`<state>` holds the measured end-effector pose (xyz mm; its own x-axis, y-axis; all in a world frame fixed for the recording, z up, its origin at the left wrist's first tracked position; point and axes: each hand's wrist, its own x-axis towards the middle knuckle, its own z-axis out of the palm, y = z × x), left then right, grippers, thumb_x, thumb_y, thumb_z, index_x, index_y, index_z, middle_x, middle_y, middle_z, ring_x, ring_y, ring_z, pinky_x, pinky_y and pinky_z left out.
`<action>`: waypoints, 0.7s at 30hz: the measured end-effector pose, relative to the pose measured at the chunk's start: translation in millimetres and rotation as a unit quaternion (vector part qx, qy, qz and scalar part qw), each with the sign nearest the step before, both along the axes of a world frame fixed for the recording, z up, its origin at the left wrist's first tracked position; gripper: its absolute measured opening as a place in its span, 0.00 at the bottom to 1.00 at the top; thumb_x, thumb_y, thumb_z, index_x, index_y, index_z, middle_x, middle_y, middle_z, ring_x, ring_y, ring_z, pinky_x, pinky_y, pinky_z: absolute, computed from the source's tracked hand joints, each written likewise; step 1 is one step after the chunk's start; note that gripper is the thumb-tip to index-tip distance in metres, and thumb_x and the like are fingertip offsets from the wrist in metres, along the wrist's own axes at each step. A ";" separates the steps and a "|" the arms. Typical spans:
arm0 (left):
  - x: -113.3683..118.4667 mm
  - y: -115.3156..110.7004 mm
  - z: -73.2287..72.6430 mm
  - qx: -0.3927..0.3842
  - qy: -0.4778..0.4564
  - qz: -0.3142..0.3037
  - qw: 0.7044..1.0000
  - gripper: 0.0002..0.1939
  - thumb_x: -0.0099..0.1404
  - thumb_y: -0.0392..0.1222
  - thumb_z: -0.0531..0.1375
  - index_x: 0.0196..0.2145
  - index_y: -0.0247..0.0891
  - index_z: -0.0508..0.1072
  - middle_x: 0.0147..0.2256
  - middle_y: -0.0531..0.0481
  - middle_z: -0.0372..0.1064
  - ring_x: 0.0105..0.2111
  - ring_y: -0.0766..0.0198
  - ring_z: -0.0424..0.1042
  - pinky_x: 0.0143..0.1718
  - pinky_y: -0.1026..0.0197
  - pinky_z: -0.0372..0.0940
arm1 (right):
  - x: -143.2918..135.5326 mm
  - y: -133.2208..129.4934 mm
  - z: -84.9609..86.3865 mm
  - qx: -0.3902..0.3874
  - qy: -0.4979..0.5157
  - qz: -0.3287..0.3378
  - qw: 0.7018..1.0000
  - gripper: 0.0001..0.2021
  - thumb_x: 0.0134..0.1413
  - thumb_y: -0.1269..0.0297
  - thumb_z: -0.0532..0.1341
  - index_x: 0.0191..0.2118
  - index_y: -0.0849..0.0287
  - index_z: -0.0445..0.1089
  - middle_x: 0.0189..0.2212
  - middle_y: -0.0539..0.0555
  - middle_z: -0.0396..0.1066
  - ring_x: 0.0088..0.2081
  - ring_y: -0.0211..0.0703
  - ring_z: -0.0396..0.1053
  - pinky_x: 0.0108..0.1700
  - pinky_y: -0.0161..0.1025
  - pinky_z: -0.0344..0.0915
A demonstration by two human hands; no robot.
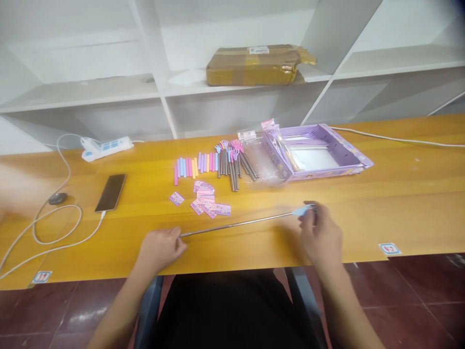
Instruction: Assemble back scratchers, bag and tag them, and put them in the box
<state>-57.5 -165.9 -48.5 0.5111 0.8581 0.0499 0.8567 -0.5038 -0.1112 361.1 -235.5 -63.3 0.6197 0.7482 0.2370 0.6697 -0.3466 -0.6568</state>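
Stretched across the front of the table is a telescopic back scratcher (pixel 236 224), its thin metal rod drawn out long. My left hand (pixel 162 248) is closed around the rod's left end. At the other end, my right hand (pixel 321 235) pinches the light blue head, which the fingers partly hide. Beyond the rod lie several collapsed back scratchers (pixel 232 162) with pink, purple and blue hand-shaped heads. Coloured tubes (pixel 198 165) in pink, blue, purple and orange are lined up beside them. Small printed cards (pixel 205 196) are spread nearer to me.
A purple tray box (pixel 327 170) and clear plastic bags (pixel 261 157) sit at the back right. On the left are a phone (pixel 111 192) with its charging cable, a power strip (pixel 107 148) and a dark round object (pixel 58 198). A taped carton (pixel 254 67) rests on the shelf.
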 end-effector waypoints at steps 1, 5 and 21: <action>19.7 -6.0 -0.8 -0.040 0.000 0.003 0.999 0.09 0.67 0.39 0.56 0.32 0.40 0.75 0.26 0.46 0.78 0.27 0.53 0.78 0.27 0.58 0.57 | -23.0 0.3 -2.8 0.003 0.001 0.032 0.999 0.21 0.73 0.54 0.51 0.59 0.61 0.70 0.36 0.60 0.79 0.35 0.53 0.77 0.41 0.47 0.71; 79.0 -25.2 -6.1 -0.165 -0.026 0.008 0.986 0.10 0.70 0.38 0.55 0.38 0.39 0.76 0.32 0.45 0.81 0.32 0.53 0.81 0.32 0.58 0.64 | -116.3 -16.3 -17.7 0.083 -0.008 0.241 0.967 0.19 0.74 0.58 0.54 0.63 0.61 0.64 0.45 0.65 0.79 0.41 0.53 0.80 0.42 0.47 0.77; 71.9 -17.1 -13.8 -0.178 -0.029 0.003 0.984 0.10 0.72 0.41 0.54 0.39 0.40 0.76 0.35 0.45 0.81 0.35 0.52 0.81 0.34 0.57 0.64 | -119.9 -9.3 -23.1 -0.001 0.091 0.388 0.917 0.09 0.80 0.59 0.49 0.52 0.54 0.63 0.36 0.54 0.78 0.34 0.47 0.77 0.35 0.41 0.69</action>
